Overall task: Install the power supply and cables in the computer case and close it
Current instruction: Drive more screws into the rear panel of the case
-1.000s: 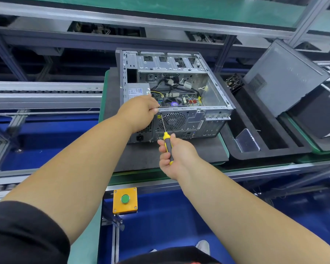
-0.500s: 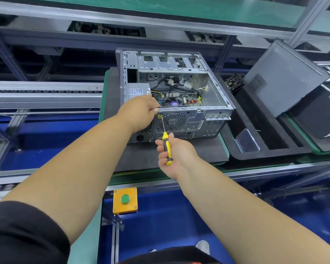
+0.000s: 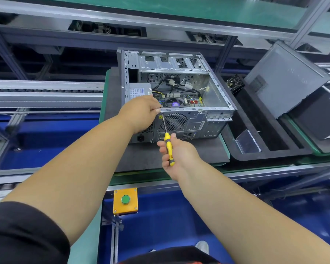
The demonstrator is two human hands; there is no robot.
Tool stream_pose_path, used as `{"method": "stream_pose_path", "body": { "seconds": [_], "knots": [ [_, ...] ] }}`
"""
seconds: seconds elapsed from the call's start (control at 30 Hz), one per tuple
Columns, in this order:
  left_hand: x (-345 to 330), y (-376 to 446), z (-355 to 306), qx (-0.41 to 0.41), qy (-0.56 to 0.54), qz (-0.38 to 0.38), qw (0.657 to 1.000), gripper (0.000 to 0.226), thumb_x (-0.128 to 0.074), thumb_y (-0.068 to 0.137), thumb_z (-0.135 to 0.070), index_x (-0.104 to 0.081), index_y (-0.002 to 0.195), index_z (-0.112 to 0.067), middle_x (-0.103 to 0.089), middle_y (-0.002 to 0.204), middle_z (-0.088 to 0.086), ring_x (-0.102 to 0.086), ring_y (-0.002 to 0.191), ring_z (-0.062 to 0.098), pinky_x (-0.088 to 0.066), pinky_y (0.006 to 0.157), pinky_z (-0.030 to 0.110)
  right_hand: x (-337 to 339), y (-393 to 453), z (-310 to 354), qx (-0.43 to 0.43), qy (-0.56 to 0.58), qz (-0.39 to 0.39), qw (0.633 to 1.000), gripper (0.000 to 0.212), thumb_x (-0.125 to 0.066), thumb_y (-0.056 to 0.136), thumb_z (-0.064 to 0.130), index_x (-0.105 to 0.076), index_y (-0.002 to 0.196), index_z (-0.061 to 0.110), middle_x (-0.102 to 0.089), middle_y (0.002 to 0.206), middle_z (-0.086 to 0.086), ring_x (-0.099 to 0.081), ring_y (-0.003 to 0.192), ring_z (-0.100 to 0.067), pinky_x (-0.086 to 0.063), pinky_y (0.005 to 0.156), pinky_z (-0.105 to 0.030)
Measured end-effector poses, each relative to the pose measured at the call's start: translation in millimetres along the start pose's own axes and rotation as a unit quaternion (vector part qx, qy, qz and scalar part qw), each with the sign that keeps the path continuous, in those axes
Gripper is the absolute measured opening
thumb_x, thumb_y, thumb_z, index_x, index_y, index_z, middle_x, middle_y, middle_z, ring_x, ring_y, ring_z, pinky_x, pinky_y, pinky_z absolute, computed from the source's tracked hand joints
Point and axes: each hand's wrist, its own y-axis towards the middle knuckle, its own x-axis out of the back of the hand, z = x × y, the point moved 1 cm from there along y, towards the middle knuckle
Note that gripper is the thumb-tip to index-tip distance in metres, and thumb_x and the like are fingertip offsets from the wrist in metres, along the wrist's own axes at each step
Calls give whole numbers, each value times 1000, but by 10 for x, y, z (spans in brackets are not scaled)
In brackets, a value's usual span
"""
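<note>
Left hand [image 3: 141, 113] gripping computer case [image 3: 181, 96] rim, right hand [image 3: 176, 152] clutching yellow screwdriver [image 3: 168, 144], power supply [image 3: 138, 93] label unreadable

Left hand [image 3: 141, 113] hides power supply [image 3: 139, 92] corner (label unreadable).

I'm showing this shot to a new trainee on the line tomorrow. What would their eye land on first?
First the open computer case at centre, lying on a dark mat, its cables and board exposed. Next the yellow-handled screwdriver gripped in the right hand, its tip up against the case's rear panel, where the left hand grips the case's edge. Then the yellow box with a green button on the near rail.
</note>
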Motion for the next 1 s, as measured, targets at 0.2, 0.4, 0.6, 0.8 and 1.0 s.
{"method": "stream_pose_path", "body": {
  "seconds": [0.2,0.4,0.6,0.8,1.0],
  "knots": [
    [-10,5,-1,-7,3,-1,1000,27,-45,101,-22,-68,106,-9,-60,127,-5,-33,140,13,-31,92,22,36,-11,27,-15,71,39,997,40,-65,89,50,-62,87,11,-48,64,-2,-35,41,-9,-28,38,-16],
    [-20,10,10,-1,5,-2,1000,27,-45,101,-22,-68,107,-9,-59,128,-6,-33,140,12,-27,91,19,17,-17,16,27,-19,-10,999,37,-58,94,49,-64,86,13,-62,67,1,-45,48,-8,-35,43,-18],
    [-18,9,13,0,-2,2,1000,27,-46,101,-22,-69,111,-12,-57,132,-7,-31,141,12,-31,98,23,20,-2,67,-20,38,34,998,53,-45,99,53,-66,86,7,-63,55,-2,-39,35,-7,-30,37,-17],
    [-16,7,10,-1,6,6,1000,28,-45,102,-22,-69,108,-10,-58,131,-7,-30,142,11,-29,94,21,56,-2,49,25,14,-14,1000,26,-76,84,37,-66,94,15,-56,76,-2,-46,50,-10,-39,40,-18],
    [-22,6,16,2,11,6,1000,27,-45,101,-23,-68,107,-9,-58,130,-8,-31,141,11,-28,91,21,59,12,83,-13,1,20,1000,50,-43,100,53,-65,85,11,-66,54,0,-43,35,-7,-32,39,-15]
  ]
}}
